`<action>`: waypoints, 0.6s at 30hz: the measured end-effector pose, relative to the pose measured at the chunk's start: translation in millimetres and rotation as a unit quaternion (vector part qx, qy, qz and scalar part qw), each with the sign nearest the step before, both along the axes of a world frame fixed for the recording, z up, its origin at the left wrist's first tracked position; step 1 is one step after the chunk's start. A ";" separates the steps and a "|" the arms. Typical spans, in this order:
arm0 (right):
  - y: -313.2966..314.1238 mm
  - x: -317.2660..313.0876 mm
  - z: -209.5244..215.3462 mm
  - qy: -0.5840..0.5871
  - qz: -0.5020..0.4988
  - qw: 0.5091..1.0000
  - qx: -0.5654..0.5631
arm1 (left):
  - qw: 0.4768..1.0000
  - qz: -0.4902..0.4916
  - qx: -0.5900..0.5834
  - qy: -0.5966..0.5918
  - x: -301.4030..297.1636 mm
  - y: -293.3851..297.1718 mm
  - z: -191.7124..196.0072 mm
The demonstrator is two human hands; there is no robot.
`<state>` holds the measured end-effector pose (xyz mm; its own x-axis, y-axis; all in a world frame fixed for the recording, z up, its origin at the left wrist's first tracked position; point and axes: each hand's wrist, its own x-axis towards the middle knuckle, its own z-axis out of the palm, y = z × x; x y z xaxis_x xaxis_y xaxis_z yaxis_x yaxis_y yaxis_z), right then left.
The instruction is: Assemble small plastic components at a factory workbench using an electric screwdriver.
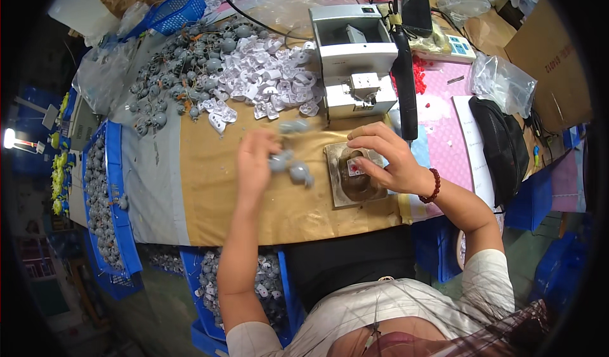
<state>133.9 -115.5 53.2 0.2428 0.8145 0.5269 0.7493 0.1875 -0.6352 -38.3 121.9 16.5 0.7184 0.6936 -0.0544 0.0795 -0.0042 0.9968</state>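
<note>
Left hand (pixel 255 161) at frame centre, fingers curled around grey round part (pixel 279 162); second grey part (pixel 300 173) just beside it on tan table (pixel 209 185). Right hand (pixel 388 157) right of centre, fingertips pinching small white piece (pixel 356 169) atop brown fixture block (pixel 356 176). Pile of white parts (pixel 266 74) and pile of grey parts (pixel 181 71) upper left. White machine (pixel 354 59) upper centre, behind fixture.

a small assembly workshop; heaps of grey plastic parts (pixel 171 65) and white plastic pieces (pixel 269 71) crowd the desk (pixel 209 185) at eleven o'clock; blue crates (pixel 108 198) of parts at nine; a white bench machine (pixel 355 59) at twelve; cardboard box (pixel 552 59) at two.
</note>
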 end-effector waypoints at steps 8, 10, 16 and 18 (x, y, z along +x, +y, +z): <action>-1.3 0.5 -7.5 0.033 0.006 0.999 0.008 | 0.901 -0.054 0.374 0.213 -14.9 46.1 4.7; -1.8 1.7 -7.5 0.026 0.003 1.000 0.011 | 0.986 0.008 0.135 0.099 -15.1 35.1 29.9; -0.9 1.7 -6.0 0.030 0.011 0.999 0.024 | 0.995 -0.044 0.076 0.057 -13.5 11.8 53.3; -0.6 1.5 -5.5 0.029 0.010 0.999 0.028 | 0.995 -0.053 0.061 0.060 -16.3 10.4 50.8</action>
